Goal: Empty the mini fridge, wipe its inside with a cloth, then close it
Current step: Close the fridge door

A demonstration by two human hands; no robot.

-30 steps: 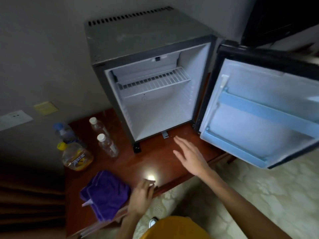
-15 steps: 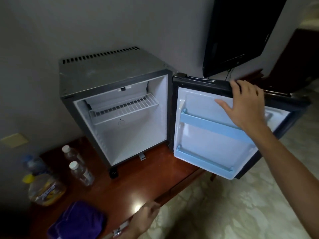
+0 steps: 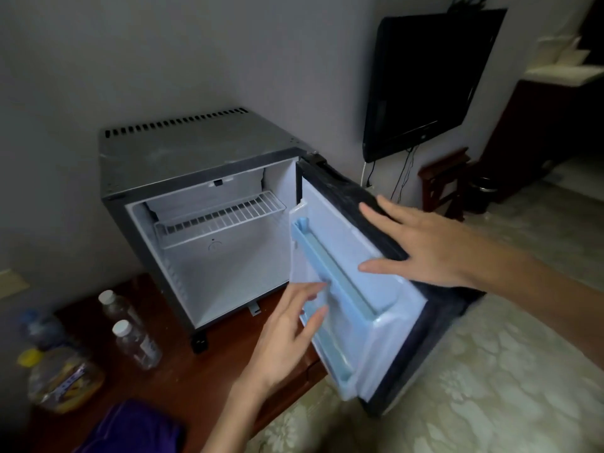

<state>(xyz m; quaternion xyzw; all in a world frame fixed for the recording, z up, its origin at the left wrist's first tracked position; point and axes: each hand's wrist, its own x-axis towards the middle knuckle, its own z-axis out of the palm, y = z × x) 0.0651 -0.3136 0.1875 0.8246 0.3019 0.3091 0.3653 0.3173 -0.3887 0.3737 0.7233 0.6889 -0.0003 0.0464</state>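
Note:
The mini fridge (image 3: 196, 152) stands on a wooden table (image 3: 202, 364), its white inside bare except for a wire shelf (image 3: 222, 214). Its door (image 3: 353, 256) is partly swung in, showing pale blue racks. My right hand (image 3: 421, 246) lies flat on the door's top edge, fingers spread. My left hand (image 3: 284, 338) reaches up in front of the door's lower rack, fingers apart, holding nothing. A purple cloth (image 3: 134, 429) lies at the table's near edge. Two clear bottles (image 3: 130, 331), a blue-capped bottle (image 3: 39, 328) and a yellow bottle (image 3: 62, 377) stand left of the fridge.
A black television (image 3: 428, 80) hangs on the wall to the right. Dark wooden furniture (image 3: 444, 181) stands below and beyond it. Pale patterned floor (image 3: 490, 371) spreads under the door.
My right hand has gone from the table up to the door's top edge, and the door has swung partway toward the fridge. My left hand has left the table edge and risen to the door.

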